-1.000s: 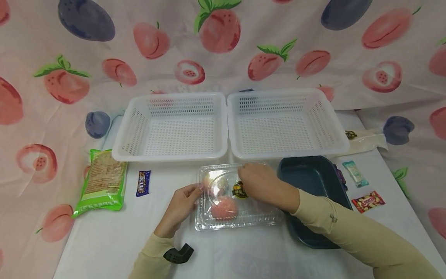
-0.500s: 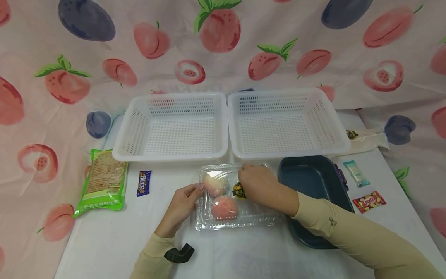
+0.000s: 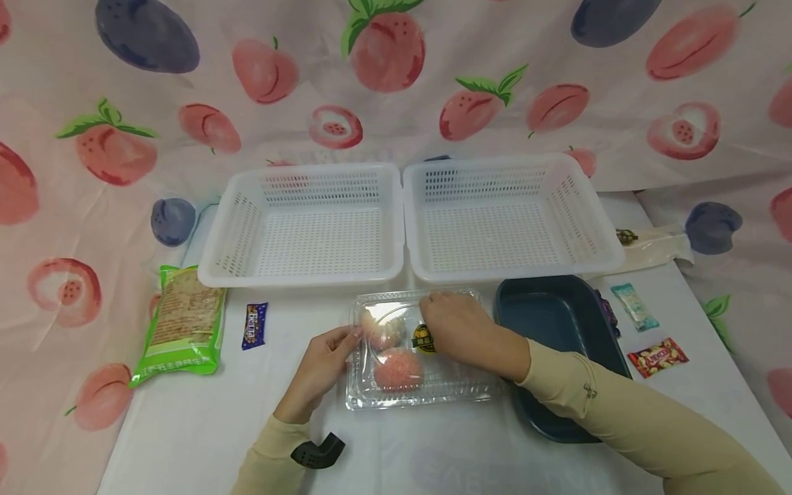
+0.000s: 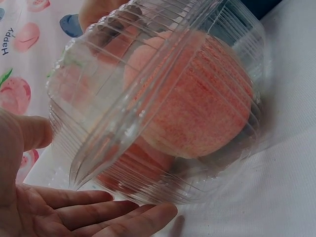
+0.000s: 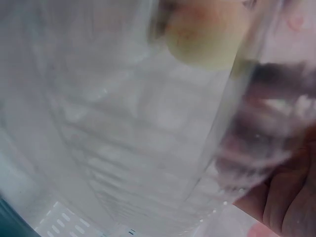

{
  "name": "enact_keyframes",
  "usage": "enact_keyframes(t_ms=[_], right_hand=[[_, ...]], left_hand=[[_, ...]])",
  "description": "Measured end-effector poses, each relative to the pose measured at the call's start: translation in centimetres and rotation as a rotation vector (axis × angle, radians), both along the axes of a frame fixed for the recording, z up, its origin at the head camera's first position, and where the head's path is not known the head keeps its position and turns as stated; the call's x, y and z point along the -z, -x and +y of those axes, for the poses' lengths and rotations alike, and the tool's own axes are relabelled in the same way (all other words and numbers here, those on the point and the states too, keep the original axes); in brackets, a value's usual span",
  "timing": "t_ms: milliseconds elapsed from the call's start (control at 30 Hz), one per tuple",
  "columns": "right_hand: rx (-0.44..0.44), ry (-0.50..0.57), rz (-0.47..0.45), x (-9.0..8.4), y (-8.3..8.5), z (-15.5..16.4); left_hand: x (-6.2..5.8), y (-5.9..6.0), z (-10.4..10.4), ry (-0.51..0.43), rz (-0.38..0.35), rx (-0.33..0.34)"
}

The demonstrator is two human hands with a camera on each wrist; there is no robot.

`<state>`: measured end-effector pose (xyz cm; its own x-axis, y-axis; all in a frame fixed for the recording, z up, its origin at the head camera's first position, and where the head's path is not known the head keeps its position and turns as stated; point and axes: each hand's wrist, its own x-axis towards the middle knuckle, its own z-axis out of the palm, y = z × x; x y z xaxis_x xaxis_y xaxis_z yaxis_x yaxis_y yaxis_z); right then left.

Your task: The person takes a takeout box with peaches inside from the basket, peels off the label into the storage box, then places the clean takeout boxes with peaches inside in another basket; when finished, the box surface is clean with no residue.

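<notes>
In the head view, a clear plastic clamshell box [image 3: 452, 392] lies on the white cloth with two peaches inside. The front peach [image 3: 398, 369] is pink; the rear peach [image 3: 382, 330] is partly hidden by lid glare. A black and gold sticker [image 3: 423, 338] marks the lid. My left hand [image 3: 323, 364] holds the box's left side, thumb at the lid and fingers lower, as the left wrist view shows with the near peach [image 4: 192, 94]. My right hand [image 3: 460, 326] reaches across the box with curled fingers, gripping the lid near its back edge; its fingertips are hidden.
Two white baskets [image 3: 303, 280] stand behind the box. A dark blue tray [image 3: 544, 309] sits under the right forearm. Left are a green snack bag [image 3: 185, 316] and a blue wrapped bar [image 3: 254, 326]; right, a red packet [image 3: 658, 357] and a pale teal packet [image 3: 635, 306].
My right hand has shifted very slightly left on the lid. The left hand and the box stay nearly where they were.
</notes>
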<state>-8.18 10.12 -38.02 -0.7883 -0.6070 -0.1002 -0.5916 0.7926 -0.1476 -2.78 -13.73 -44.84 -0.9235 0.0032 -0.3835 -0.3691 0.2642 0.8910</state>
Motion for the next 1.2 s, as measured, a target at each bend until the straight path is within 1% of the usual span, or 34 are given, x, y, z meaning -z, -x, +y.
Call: enact_keyframes(t_ms=[200, 300, 400, 533, 633, 733, 867, 967, 1067, 1200], right_hand=[[0.010, 0.034, -0.072, -0.4, 0.3, 0.2], [0.003, 0.080, -0.094, -0.4, 0.5, 0.5], [0.014, 0.142, -0.132, -0.6, 0.6, 0.9], [0.079, 0.258, -0.209, -1.0, 0.8, 1.6], [0.128, 0.336, -0.241, -1.3, 1.0, 2.3], [0.155, 0.390, -0.230, -1.6, 1.0, 3.3], [0.173, 0.440, -0.147, -2.2, 0.8, 4.9], [0.199, 0.469, -0.118, -2.6, 0.7, 6.1], [0.225, 0.487, -0.136, -3.2, 0.7, 7.3], [0.274, 0.481, -0.165, -3.8, 0.7, 8.7]], left_hand=[[0.1, 0.0, 0.0, -0.011, -0.006, -0.006], [0.1, -0.1, 0.0, -0.021, -0.010, -0.003], [0.0, -0.1, 0.1, -0.024, -0.008, -0.003], [-0.1, -0.1, 0.2, -0.010, -0.008, -0.006], [-0.1, -0.2, 0.2, -0.008, -0.007, -0.004], [0.0, -0.3, 0.3, -0.011, -0.006, -0.003], [0.0, -0.4, 0.4, -0.008, -0.006, 0.002], [-0.1, -0.5, 0.4, -0.007, -0.007, 0.002], [-0.1, -0.5, 0.3, -0.005, -0.006, -0.003], [-0.1, -0.5, 0.3, -0.002, -0.002, -0.009]])
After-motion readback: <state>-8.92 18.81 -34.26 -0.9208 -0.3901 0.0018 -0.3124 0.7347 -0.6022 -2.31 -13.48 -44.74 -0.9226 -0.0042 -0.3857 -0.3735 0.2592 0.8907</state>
